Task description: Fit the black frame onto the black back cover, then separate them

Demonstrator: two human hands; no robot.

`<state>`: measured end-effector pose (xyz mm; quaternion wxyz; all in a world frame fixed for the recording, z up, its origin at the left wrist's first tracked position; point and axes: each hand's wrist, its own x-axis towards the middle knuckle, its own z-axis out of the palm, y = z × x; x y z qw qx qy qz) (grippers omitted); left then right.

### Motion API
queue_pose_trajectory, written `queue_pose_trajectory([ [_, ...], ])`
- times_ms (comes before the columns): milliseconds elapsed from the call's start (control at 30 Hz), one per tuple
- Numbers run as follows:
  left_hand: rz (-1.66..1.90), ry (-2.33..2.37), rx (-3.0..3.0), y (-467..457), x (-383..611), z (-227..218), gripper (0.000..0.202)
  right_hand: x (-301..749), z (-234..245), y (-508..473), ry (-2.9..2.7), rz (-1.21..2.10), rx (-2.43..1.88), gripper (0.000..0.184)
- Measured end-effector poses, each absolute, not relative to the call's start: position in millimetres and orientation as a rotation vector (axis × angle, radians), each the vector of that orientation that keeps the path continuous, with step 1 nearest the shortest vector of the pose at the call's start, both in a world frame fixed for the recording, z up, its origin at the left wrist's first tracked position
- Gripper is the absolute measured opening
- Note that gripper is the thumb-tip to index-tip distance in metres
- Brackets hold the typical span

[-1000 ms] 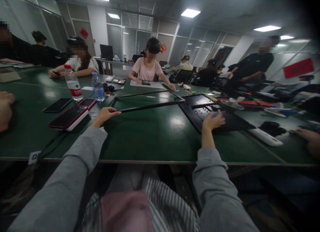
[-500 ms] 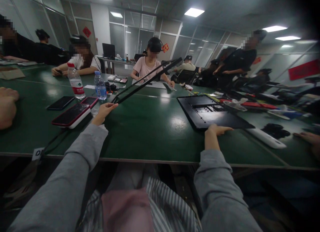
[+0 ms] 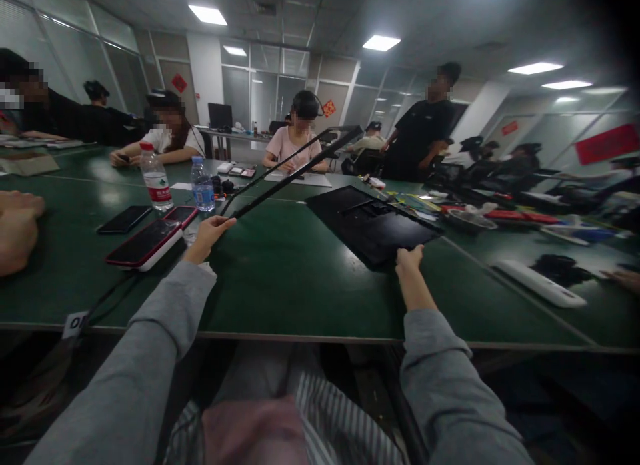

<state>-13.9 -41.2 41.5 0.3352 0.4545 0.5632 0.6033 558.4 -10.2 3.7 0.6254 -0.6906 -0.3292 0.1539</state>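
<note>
My left hand (image 3: 207, 238), its fingers closed, pinches the lower corner of a thin black rectangular frame (image 3: 300, 168). The frame is raised and tilted, its far end up in front of a person across the table. My right hand (image 3: 410, 258) grips the near right edge of a flat black panel (image 3: 345, 228) with a cut-out showing parts inside. That panel is tilted, its right side up off the table; whether its left side touches is unclear. Its surface has a grey sheen near my fingers. Green tabletop (image 3: 280, 278) lies between the hands.
Left of my left hand are a red-edged phone on a white block (image 3: 145, 245), a dark phone (image 3: 124, 219) and two bottles (image 3: 203, 185). A white bar (image 3: 540, 283) and tangled tools (image 3: 505, 218) lie right. Another person's hands (image 3: 17, 225) rest far left.
My right hand has moved left and lifted the black panel's right side, so it tilts more. My left hand still holds the frame. The standing person appears further left.
</note>
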Motion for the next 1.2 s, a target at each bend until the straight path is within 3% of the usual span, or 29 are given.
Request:
queue_pose_trajectory([
  [300, 1.529, 1.624, 1.395, -38, -12, 43, 0.057, 536, 3, 5, -1.027, 0.898, -1.351, 0.073],
  [500, 1.411, 1.685, 1.705, -33, -15, 34, 0.050, 534, 7, 11, -1.000, 0.553, -1.364, 0.054],
  [733, 1.202, 1.773, 2.060, -31, -12, 21, 0.043, 523, 32, -7, -1.220, 0.911, -1.143, 0.065],
  [833, 1.146, 1.782, 2.161, -29, -10, 17, 0.043, 518, 25, -7, -1.355, 0.812, -1.262, 0.056],
  [967, 1.057, 1.720, 2.231, -28, -7, 12, 0.041, 521, 8, 2, -1.440, 0.424, -1.456, 0.047],
  [1067, 0.985, 1.668, 2.242, -27, -5, 8, 0.038, 524, -1, 5, -1.444, 0.156, -1.613, 0.049],
  [1200, 0.927, 1.630, 2.201, -24, -6, 4, 0.035, 525, -7, 1, -1.444, 0.110, -1.701, 0.054],
])
